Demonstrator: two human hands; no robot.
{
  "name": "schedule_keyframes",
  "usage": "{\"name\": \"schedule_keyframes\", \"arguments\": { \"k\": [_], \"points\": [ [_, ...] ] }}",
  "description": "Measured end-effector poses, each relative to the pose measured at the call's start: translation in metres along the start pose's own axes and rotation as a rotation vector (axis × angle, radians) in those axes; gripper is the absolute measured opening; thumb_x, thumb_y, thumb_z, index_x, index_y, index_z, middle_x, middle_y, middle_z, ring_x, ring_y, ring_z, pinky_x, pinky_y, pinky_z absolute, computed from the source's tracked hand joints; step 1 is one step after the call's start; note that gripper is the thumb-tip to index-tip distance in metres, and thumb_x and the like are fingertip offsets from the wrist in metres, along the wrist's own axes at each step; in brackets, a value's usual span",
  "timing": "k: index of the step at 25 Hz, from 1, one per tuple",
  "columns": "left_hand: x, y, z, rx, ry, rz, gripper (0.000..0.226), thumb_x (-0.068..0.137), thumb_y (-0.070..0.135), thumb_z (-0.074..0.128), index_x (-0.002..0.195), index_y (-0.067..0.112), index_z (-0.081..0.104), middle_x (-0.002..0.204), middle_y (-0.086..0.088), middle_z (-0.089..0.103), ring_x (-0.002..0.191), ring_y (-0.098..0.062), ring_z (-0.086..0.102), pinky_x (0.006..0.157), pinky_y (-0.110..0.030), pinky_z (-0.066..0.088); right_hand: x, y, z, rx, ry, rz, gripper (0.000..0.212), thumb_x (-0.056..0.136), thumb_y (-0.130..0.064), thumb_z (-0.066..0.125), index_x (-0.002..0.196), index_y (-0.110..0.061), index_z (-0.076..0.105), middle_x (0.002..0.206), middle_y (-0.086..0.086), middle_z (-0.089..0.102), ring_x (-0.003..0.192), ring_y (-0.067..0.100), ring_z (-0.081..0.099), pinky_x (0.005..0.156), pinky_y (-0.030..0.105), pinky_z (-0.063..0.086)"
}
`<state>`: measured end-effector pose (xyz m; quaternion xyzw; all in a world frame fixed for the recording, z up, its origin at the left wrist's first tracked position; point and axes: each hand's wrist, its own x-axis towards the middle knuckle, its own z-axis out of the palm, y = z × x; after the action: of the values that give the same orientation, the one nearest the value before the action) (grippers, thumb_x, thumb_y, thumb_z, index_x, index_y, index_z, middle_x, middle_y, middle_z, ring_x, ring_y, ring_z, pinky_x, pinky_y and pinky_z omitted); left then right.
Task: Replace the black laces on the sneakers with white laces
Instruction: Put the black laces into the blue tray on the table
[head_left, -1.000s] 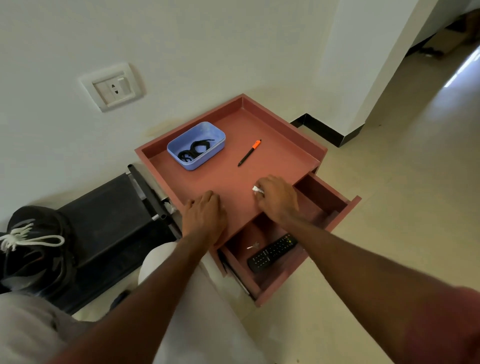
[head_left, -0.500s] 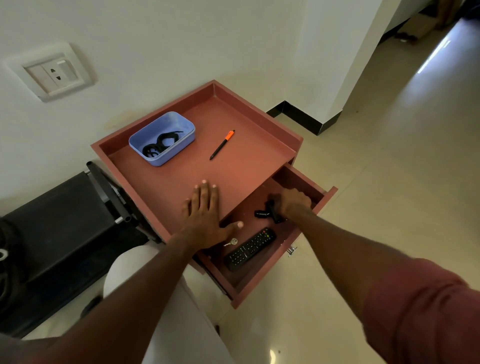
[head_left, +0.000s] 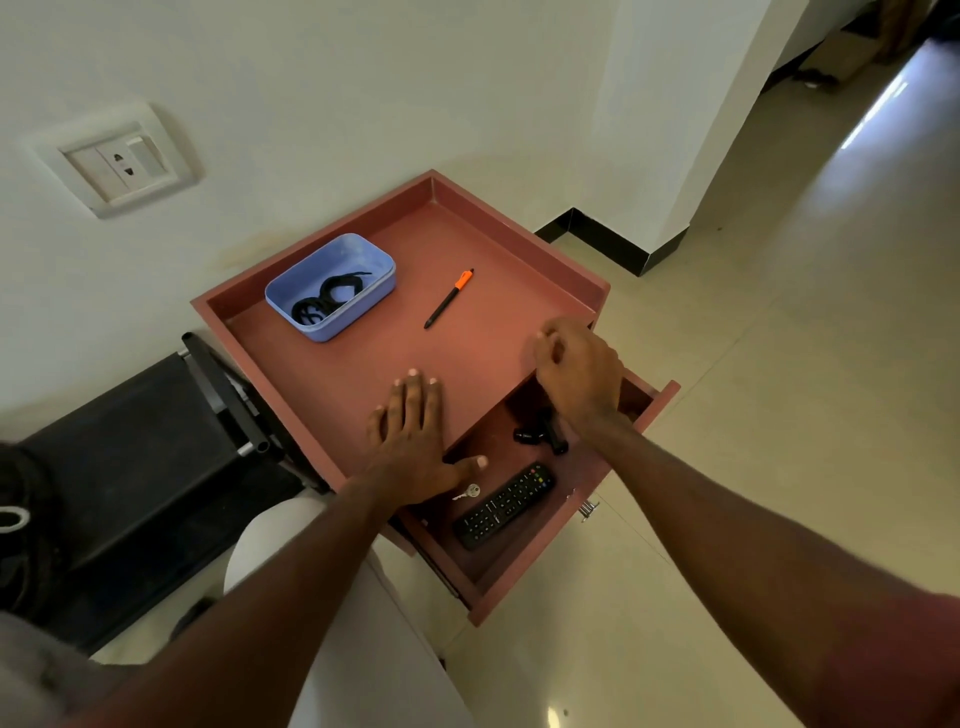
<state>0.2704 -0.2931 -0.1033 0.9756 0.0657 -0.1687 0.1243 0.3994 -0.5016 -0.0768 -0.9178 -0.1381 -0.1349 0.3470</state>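
now left hand (head_left: 410, 441) flat on table (head_left: 363, 358) — right hand (head_left: 579, 371) curled, empty

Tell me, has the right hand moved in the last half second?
Yes. The right hand has come up out of the open drawer and now sits over the table's front edge, fingers curled.

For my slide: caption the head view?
Left hand flat on table, right hand above open drawer; black laces in blue tub.

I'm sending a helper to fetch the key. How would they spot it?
Find the red-brown table by the wall, with its drawer pulled open. The key lies inside, between the left hand's thumb and the black remote. It is the only small silvery thing there.
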Motion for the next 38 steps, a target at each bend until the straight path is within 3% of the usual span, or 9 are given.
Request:
{"name": "schedule_keyframes", "arguments": {
  "k": [4,7,10,15,18,21,29,34,38],
  "points": [
    [-0.001,0.001,0.001,-0.024,0.025,-0.006,0.117,0.082,0.094,0.023,0.158,0.021,-0.028,0.163,-0.007,-0.039,0.152,-0.028,-0.033,0.124,-0.055,-0.011,0.039,-0.058,0.024,-0.102,-0.197,-0.327,0.021,0.104,-0.021,0.057,0.119,-0.017,0.070,0.114,-0.003,0.066,0.096,0.014,0.063,0.078,0.030,0.055],
    [-0.002,0.005,-0.001,-0.021,0.021,-0.006,0.117,0.083,0.093,0.026,0.159,0.020,-0.026,0.164,-0.007,-0.038,0.153,-0.029,-0.032,0.125,-0.055,-0.008,0.060,-0.071,0.060,-0.294,-0.406,-0.345,0.037,0.097,-0.012,0.060,0.134,-0.019,0.064,0.134,0.000,0.061,0.116,0.026,0.060,0.088,0.046,0.056],
    [-0.006,0.005,-0.001,-0.028,0.021,0.002,0.118,0.083,0.092,0.030,0.159,0.020,-0.026,0.164,-0.007,-0.038,0.153,-0.029,-0.031,0.125,-0.056,-0.007,0.078,-0.062,0.082,-0.437,-0.559,-0.383,0.052,0.093,-0.011,0.064,0.143,-0.026,0.057,0.149,-0.001,0.052,0.130,0.031,0.051,0.094,0.050,0.052],
    [-0.004,0.002,-0.001,-0.057,0.014,-0.001,0.120,0.082,0.091,0.034,0.159,0.021,-0.026,0.164,-0.007,-0.038,0.152,-0.028,-0.032,0.124,-0.055,-0.009,0.078,-0.054,0.089,-0.430,-0.428,-0.326,0.019,0.101,-0.023,0.062,0.120,-0.024,0.066,0.124,0.003,0.056,0.116,0.031,0.050,0.085,0.044,0.049],
    [-0.002,0.000,-0.002,-0.058,0.002,-0.010,0.116,0.085,0.090,0.032,0.160,0.021,-0.025,0.164,-0.007,-0.037,0.152,-0.027,-0.033,0.123,-0.054,-0.011,0.066,-0.056,0.075,-0.443,-0.399,-0.295,0.020,0.102,-0.026,0.059,0.122,-0.022,0.064,0.122,0.004,0.054,0.110,0.027,0.050,0.086,0.042,0.047],
    [-0.001,-0.001,-0.009,-0.071,0.004,-0.029,0.096,0.096,0.078,0.021,0.161,0.022,-0.022,0.165,-0.006,-0.035,0.153,-0.027,-0.031,0.124,-0.054,-0.010,0.029,-0.042,0.048,-0.290,-0.361,-0.287,0.017,0.102,-0.023,0.059,0.117,-0.020,0.066,0.115,0.001,0.060,0.104,0.025,0.051,0.086,0.044,0.049],
    [0.000,-0.001,-0.006,-0.077,-0.049,-0.023,0.085,0.101,0.070,0.015,0.160,0.023,-0.024,0.164,-0.006,-0.038,0.152,-0.027,-0.033,0.122,-0.053,-0.012,-0.038,0.007,-0.004,-0.298,-0.551,-0.306,0.010,0.099,-0.022,0.066,0.105,-0.025,0.072,0.103,-0.010,0.061,0.095,0.015,0.048,0.075,0.035,0.048],
    [0.001,-0.002,-0.006,-0.084,-0.037,-0.008,0.084,0.102,0.069,0.017,0.160,0.023,-0.024,0.164,-0.005,-0.038,0.151,-0.026,-0.034,0.122,-0.053,-0.014,-0.058,0.005,0.030,-0.475,-0.849,-0.179,0.015,0.089,-0.017,0.073,0.100,-0.024,0.079,0.098,-0.002,0.075,0.094,0.022,0.070,0.068,0.029,0.050],
    [0.003,-0.003,-0.004,-0.113,-0.035,-0.001,0.085,0.102,0.069,0.018,0.160,0.023,-0.024,0.163,-0.004,-0.039,0.151,-0.025,-0.035,0.121,-0.052,-0.016,-0.057,-0.005,0.053,-0.551,-0.864,-0.105,0.021,0.092,-0.022,0.072,0.109,-0.011,0.072,0.107,0.009,0.073,0.100,0.029,0.070,0.082,0.040,0.060]
  ]
}}
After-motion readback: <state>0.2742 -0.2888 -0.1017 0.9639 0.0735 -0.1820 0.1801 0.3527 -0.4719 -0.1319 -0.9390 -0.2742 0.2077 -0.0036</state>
